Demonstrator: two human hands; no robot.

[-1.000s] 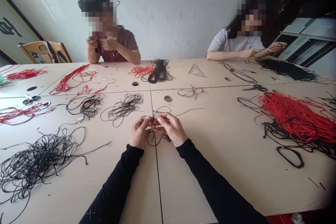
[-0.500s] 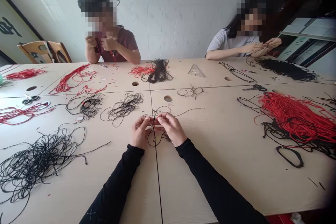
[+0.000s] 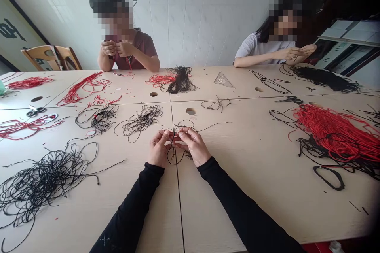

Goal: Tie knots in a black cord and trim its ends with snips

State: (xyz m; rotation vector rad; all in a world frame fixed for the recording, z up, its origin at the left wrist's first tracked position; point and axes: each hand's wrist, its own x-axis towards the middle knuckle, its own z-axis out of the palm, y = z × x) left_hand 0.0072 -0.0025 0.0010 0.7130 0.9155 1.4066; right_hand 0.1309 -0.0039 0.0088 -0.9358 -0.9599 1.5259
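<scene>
Between my two hands is a thin black cord (image 3: 172,147), pinched near a small knot, with a loop hanging below the fingers. My left hand (image 3: 159,146) closes thumb and finger on the cord's left side. My right hand (image 3: 194,145) pinches it from the right, its lower fingers curled underneath. Something dark shows under the right palm, too hidden to name. Beyond the fingertips, loose black cord ends (image 3: 212,126) spread over the table (image 3: 225,189).
Black cord piles lie at the left (image 3: 49,184) and ahead (image 3: 142,120). A red cord bundle (image 3: 335,134) and scissors (image 3: 289,99) lie right; other scissors (image 3: 36,111) lie left. Opposite sit two people, one in maroon (image 3: 145,47), one in a pale shirt (image 3: 249,49), both handling cord.
My hands keep nearly the same pinch on the black cord. Across the table, the hands of the person in maroon have lowered slightly.
</scene>
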